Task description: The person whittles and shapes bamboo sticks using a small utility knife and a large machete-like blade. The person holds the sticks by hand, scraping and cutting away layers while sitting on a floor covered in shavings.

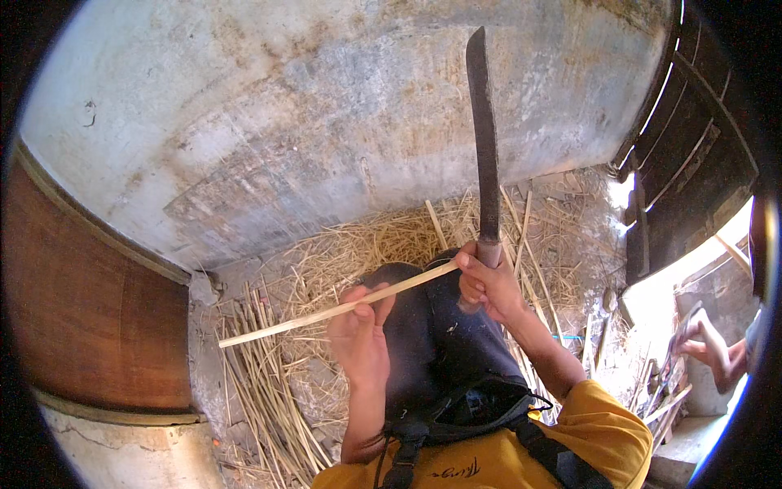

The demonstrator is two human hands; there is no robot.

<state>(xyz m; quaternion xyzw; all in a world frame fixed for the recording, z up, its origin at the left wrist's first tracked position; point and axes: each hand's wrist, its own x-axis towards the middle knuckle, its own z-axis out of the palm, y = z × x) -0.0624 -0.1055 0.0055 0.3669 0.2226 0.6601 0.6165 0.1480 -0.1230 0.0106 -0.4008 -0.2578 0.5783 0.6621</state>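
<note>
My right hand (492, 287) is closed round the handle of a machete (486, 138), its long dark blade upright and pointing away toward the wall. Between the thumb and fingers of the same hand sits one end of a pale, split strip (277, 328) that looks like bamboo. From there the strip slants down to the left, across my lap. My left hand (360, 332) pinches it near the middle, thumb on the near side and fingers behind. The strip's far left end sticks out free, above a pile of similar strips.
Several long strips (265, 391) lie in a heap to my left. Curly shavings (391, 244) cover the floor ahead. A stained wall (350, 122) rises beyond, with a brown wooden panel (106, 301) at left. Another person's bare foot (710, 346) shows at the far right.
</note>
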